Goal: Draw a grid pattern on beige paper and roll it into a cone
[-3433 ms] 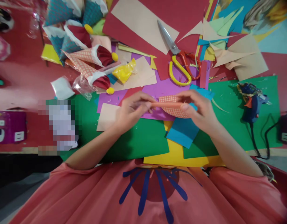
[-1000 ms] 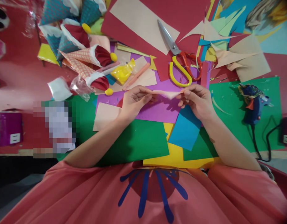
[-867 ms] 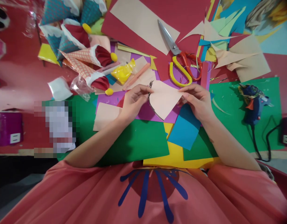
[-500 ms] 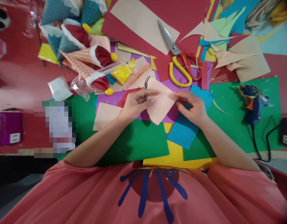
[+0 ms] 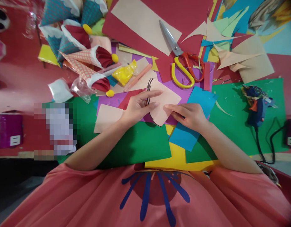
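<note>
Together, left hand point(image 5: 137, 105), right hand point(image 5: 190, 115), fingers pinching one paper wedge point(image 5: 163, 98) (two orange cones point(image 5: 85, 57) beyond)

Looks forward and down from the head, near above the tabletop point(image 5: 20, 67), taking in left hand point(image 5: 137, 108) and right hand point(image 5: 193, 116) mid-frame and shirt point(image 5: 100, 195) along the bottom.

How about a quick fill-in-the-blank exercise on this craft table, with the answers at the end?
1. The left hand reaches over the curved edge of the pale piece, which is lined in ____.
2. The scissors have one red handle and one ____ handle.
3. The blue corded tool lies on a sheet coloured ____.

Missing words: black; yellow; green.
</note>
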The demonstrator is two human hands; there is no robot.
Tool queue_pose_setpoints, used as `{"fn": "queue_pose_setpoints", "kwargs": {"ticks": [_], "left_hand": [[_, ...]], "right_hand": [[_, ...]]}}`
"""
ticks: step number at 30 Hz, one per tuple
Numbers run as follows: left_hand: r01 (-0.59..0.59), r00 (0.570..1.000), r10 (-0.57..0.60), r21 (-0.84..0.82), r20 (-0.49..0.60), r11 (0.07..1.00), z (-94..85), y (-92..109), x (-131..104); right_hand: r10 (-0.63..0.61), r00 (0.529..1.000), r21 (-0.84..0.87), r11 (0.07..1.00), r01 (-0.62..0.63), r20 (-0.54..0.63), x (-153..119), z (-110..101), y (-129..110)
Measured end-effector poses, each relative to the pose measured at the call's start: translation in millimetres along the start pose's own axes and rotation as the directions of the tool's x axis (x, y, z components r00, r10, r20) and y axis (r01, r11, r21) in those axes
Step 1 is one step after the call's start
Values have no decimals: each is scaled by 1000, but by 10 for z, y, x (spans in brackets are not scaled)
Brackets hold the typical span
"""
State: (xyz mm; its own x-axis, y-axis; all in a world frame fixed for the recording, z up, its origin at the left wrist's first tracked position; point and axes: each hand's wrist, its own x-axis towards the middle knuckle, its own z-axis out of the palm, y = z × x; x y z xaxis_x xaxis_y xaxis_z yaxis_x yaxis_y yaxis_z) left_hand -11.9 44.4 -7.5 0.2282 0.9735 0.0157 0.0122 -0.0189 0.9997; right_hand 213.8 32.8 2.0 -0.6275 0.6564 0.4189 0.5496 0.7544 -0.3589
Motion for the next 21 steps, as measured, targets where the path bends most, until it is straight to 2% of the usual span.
{"fn": "queue_pose_setpoints", "kwargs": {"ticks": [3,8,11,15,21], "left_hand": [[-28,999,28,14,19,1000,0,-4,-7],[-56,998,57,76,-13,996,6,12,-11],[-84,996,86,110,-13,990,2,27,-20],[-114,993,117,126,-15,986,4,42,-28],[-136,978,166,220,-124,966,14,32,-20]], "right_hand": [[-32,999,-14,999,32,-25,-7,-8,8],[23,999,106,994,-26,30,-52,-19,58],[43,998,119,992,-50,53,-54,-23,72],[47,998,179,982,-51,31,-10,-41,52],[170,983,300,936,-182,65,35,-79,14]]}}
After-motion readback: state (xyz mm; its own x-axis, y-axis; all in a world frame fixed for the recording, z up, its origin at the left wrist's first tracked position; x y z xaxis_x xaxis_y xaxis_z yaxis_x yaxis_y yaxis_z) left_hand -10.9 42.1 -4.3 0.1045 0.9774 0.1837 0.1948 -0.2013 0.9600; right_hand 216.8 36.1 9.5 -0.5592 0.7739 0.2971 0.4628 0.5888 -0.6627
